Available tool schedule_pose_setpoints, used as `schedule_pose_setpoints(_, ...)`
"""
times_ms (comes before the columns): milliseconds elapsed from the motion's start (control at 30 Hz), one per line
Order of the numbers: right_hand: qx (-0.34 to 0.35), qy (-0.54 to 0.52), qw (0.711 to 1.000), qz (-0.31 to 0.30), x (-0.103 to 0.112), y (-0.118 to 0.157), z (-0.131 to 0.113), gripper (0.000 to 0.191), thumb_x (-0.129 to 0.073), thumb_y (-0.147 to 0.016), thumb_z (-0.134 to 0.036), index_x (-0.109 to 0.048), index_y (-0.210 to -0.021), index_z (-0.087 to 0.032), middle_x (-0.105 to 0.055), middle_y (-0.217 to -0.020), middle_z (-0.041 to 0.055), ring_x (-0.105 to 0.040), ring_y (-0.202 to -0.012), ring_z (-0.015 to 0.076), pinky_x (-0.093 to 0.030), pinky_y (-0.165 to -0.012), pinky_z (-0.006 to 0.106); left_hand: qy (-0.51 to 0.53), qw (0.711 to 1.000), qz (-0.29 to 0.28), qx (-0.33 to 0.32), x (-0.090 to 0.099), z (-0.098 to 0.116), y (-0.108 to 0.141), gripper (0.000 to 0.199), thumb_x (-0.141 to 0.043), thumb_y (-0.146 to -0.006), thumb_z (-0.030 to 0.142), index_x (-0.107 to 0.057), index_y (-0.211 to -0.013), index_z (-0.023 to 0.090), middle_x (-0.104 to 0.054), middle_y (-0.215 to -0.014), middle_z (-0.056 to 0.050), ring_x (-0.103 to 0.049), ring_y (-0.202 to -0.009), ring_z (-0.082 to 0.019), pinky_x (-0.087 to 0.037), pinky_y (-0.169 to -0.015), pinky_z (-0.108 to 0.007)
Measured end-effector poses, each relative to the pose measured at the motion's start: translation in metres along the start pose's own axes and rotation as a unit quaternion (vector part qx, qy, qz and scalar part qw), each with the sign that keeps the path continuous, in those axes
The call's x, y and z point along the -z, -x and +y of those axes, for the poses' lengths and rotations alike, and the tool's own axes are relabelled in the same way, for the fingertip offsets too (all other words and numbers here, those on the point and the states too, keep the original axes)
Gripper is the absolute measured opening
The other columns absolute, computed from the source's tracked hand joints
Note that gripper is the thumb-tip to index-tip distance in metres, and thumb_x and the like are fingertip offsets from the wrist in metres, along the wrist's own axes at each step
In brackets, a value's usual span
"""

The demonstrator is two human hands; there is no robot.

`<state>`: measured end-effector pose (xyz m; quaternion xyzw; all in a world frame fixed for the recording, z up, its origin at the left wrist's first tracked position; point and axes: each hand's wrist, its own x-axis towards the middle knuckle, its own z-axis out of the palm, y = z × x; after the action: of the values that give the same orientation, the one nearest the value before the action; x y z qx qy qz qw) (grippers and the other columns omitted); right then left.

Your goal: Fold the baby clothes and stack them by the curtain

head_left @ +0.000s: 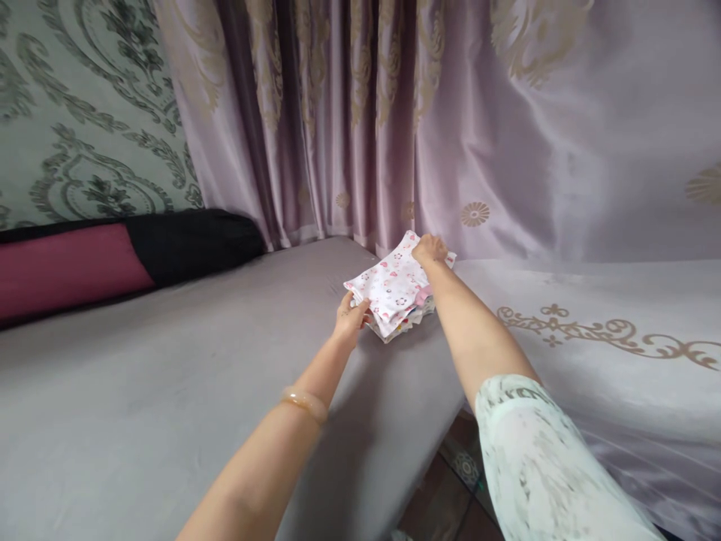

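Observation:
A stack of folded cloths (414, 321) lies at the far corner of the grey bed, close to the curtain. The top one is a white floral cloth (388, 282) with pink and dark flowers. Its near left corner is pinched by my left hand (350, 314), thumb above and fingers partly hidden below the edge. At the far right end of the same cloth, my right hand (430, 249) is closed on it, knuckles up and fingertips hidden. Other printed layers show beneath along the near edge.
The grey sheet (140, 398) covers the bed. A long black and maroon bolster (185, 244) rests against the patterned wall. Mauve curtains (338, 135) hang behind. To the right, a pale embroidered fabric (591, 361) covers a surface; dark floor (439, 488) shows below.

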<state>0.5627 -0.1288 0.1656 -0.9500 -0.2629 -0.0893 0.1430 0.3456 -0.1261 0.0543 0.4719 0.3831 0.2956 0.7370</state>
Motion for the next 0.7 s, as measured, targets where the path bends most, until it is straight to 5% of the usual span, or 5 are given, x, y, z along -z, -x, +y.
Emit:
schedule_pose_setpoints(200, -0.025, 0.003, 0.999, -0.033, -0.018, 0.006, 0.007, 0.036, -0.051, -0.087, -0.007, -0.066, -0.119, -0.006, -0.065, -0.118, 0.0226, -0.062, -0.114, 0.0283, -0.049, -0.093, 0.036, -0.017, 1.0, -0.019, 0.002, 0.011, -0.008, 0.006, 0.091, -0.079, -0.076, 0.034, -0.027, -0.15, 0.021, -0.067, -0.079, -0.001, -0.058, -0.054, -0.008, -0.041, -0.05, -0.019)
schedule_pose_setpoints(500, 0.009, 0.098, 0.995, 0.026, -0.053, 0.017, 0.024, 0.047, -0.056, -0.083, -0.018, -0.058, -0.127, -0.003, -0.054, -0.131, 0.024, -0.048, -0.124, 0.0327, -0.037, -0.101, 0.043, -0.074, 0.996, -0.047, 0.002, 0.034, -0.021, 0.019, 0.092, -0.076, -0.08, 0.028, -0.02, -0.153, 0.02, -0.07, -0.08, -0.002, -0.058, -0.054, -0.008, -0.043, -0.051, -0.018)
schedule_pose_setpoints(700, -0.05, 0.049, 0.997, -0.045, -0.067, 0.02, 0.045, 0.05, -0.041, -0.093, -0.031, -0.054, -0.135, -0.007, -0.053, -0.137, 0.021, -0.046, -0.128, 0.0319, -0.031, -0.107, 0.044, -0.091, 0.995, -0.028, 0.018, 0.065, -0.016, 0.031, 0.084, -0.069, -0.084, 0.024, -0.02, -0.152, 0.013, -0.068, -0.078, -0.002, -0.058, -0.054, -0.008, -0.046, -0.054, -0.02)
